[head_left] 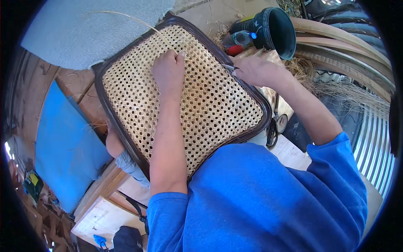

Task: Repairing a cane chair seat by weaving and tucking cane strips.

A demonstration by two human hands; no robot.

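A woven cane panel in a dark brown frame lies tilted across my lap, its mesh full of small holes. My left hand is closed on top of the weave, in its upper middle. A long, loose cane strand arches from the upper left down to that hand; the fingers hide where it is gripped. Over the panel's right rim, my right hand is closed around a thin, greyish tool, whose tip points left over the weave. The tool's exact kind cannot be made out.
Beyond the right rim are a dark green bucket lying tipped and a clear plastic bottle with a blue cap. Curved wooden strips and loose cane fibres lie to the right. A blue sheet stands at left.
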